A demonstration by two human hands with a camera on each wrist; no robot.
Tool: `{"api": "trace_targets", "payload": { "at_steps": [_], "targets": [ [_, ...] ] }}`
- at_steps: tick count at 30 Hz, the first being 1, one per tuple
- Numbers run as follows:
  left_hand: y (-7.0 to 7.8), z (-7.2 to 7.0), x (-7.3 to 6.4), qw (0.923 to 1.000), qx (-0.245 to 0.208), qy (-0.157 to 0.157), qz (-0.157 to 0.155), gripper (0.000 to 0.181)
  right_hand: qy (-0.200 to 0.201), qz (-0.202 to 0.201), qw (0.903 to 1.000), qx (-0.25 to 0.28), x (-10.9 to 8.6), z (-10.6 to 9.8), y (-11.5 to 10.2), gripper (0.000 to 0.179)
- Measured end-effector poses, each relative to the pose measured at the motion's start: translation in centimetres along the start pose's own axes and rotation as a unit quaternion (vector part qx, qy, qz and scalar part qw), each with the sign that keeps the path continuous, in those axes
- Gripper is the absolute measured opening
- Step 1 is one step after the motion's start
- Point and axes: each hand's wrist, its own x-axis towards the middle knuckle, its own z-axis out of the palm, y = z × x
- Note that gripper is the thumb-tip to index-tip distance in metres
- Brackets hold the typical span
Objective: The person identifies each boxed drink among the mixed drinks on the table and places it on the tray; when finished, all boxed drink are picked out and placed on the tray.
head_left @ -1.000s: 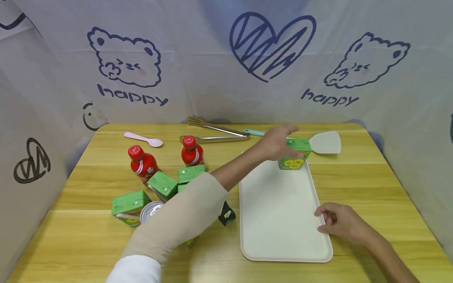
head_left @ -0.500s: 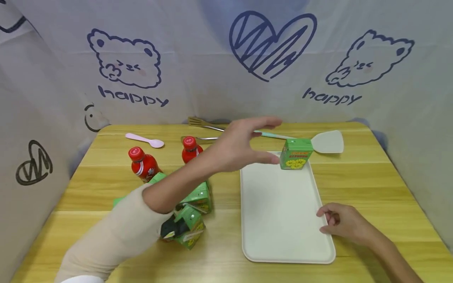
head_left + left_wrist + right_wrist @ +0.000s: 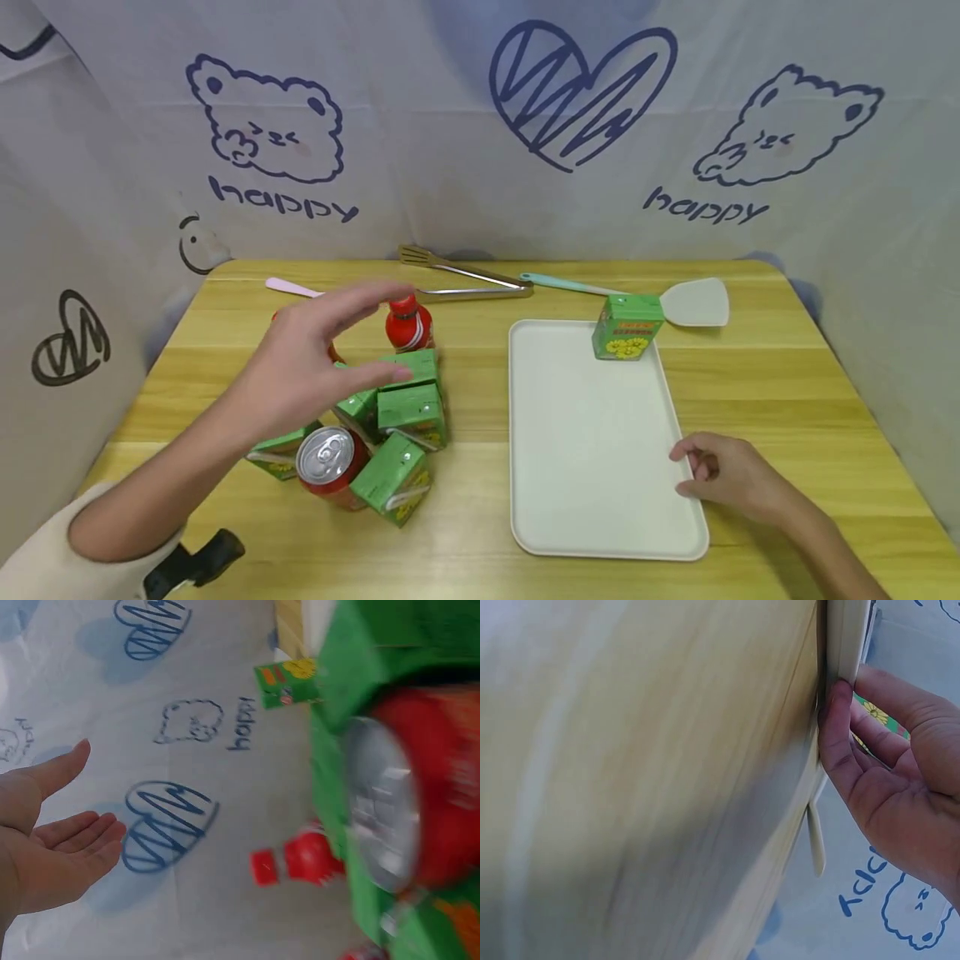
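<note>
My left hand hovers over the group of drinks at the left, thumb and fingers spread with nothing between them. Beneath and around it stand several green juice boxes, a red soda can and a red bottle. A second red bottle is mostly hidden behind the hand. One green juice box stands upright at the far right corner of the cream tray. With thumb and fingertips, my right hand pinches the tray's right rim, as the right wrist view shows up close.
Along the back of the table lie metal tongs, a spatula with a mint handle, and a pink spoon partly covered by the left hand. A cloth wall with drawings rises behind the table.
My left hand has let go of the juice box at the tray's far corner and swung left, back over the drinks. The right hand has stayed at the tray's rim.
</note>
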Motion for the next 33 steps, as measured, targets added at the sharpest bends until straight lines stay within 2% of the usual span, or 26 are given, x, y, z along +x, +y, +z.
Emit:
{"api": "trace_targets", "payload": {
  "at_steps": [4,7,11,15,18,23,33],
  "targets": [
    [-2.3,-0.5,-2.7,0.9981,0.052,0.029,-0.016,0.067,0.003,-0.007,1.0000,0.005,-0.1,0.0,0.1,0.031],
    [-4.2,-0.8,-4.4,0.9957,0.068,0.036,-0.051,0.066,0.005,-0.015,0.9998,0.007,0.0,0.0,0.2,0.031],
    [-7.0,-1.3,-6.3,0.9923,0.072,0.032,-0.096,0.065,0.005,-0.019,0.9998,0.008,0.0,0.0,0.2,0.030],
    [-9.7,-1.4,-7.7,0.9904,0.048,0.017,-0.128,0.065,0.002,-0.011,0.9999,0.007,0.0,0.1,0.2,0.030],
    [-11.2,-1.5,-8.4,0.9878,0.044,0.010,-0.149,0.065,0.001,-0.005,1.0000,0.004,-0.1,0.0,0.2,0.031],
    [-13.1,-1.3,-9.2,0.9853,0.055,0.000,-0.162,0.067,0.001,-0.005,1.0000,0.004,-0.2,0.0,0.2,0.031],
    [-14.9,0.1,-9.7,0.9818,0.054,-0.008,-0.182,0.065,-0.001,-0.002,1.0000,0.003,-0.1,0.1,0.1,0.030]
  ]
}}
